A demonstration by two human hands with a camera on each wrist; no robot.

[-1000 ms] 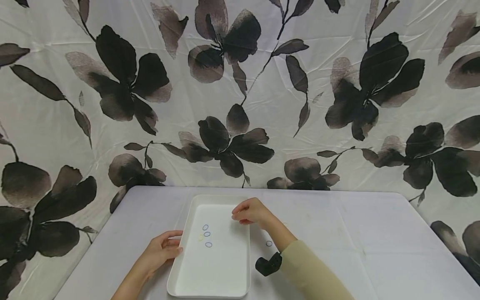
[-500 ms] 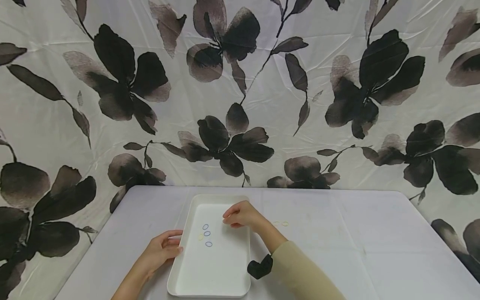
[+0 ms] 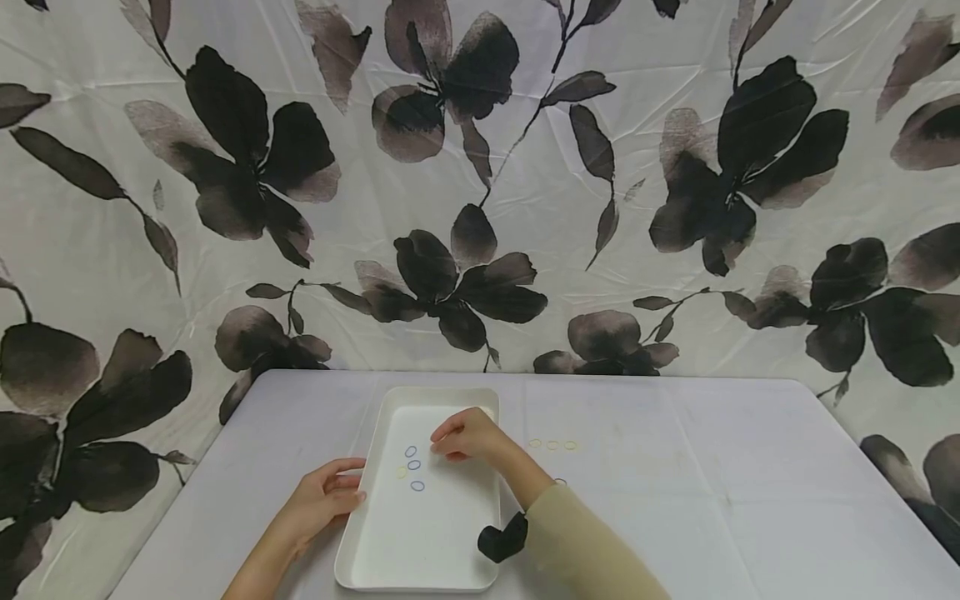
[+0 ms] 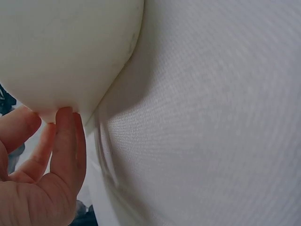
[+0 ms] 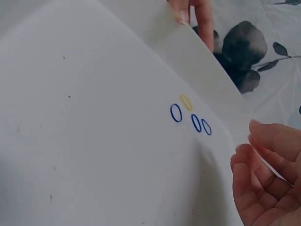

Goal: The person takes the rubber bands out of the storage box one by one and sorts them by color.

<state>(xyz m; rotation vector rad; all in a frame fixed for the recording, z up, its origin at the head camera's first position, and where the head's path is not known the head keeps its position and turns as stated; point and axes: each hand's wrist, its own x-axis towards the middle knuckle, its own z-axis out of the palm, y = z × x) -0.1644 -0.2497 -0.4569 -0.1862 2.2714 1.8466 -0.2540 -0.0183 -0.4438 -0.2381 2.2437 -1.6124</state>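
Observation:
A white rectangular tray (image 3: 420, 542) lies on the table. In it are three thin blue rings (image 3: 417, 486) and a yellow ring (image 5: 186, 102), resembling small rubber bands, grouped toward its left side. My left hand (image 3: 322, 500) holds the tray's left rim; the left wrist view has the thumb and fingertips (image 4: 66, 117) right at that edge. Over the tray, just right of the rings, hovers my right hand (image 3: 468, 435). Its thumb and fingers are loosely bent, with a gap between the tips and nothing visible there.
Right of the tray, several yellow rings (image 3: 552, 445) lie in a row on the white-covered table (image 3: 712, 500). A dark ring (image 3: 561, 481) is partly hidden by the right sleeve (image 3: 585, 533). A black object (image 3: 502, 537) sits at that cuff. Behind hangs a floral cloth (image 3: 465, 167).
My right hand has moved left and toward me over the tray, nearing the rings. More yellow rings on the table have come into view behind the arm. The left hand stays at the rim.

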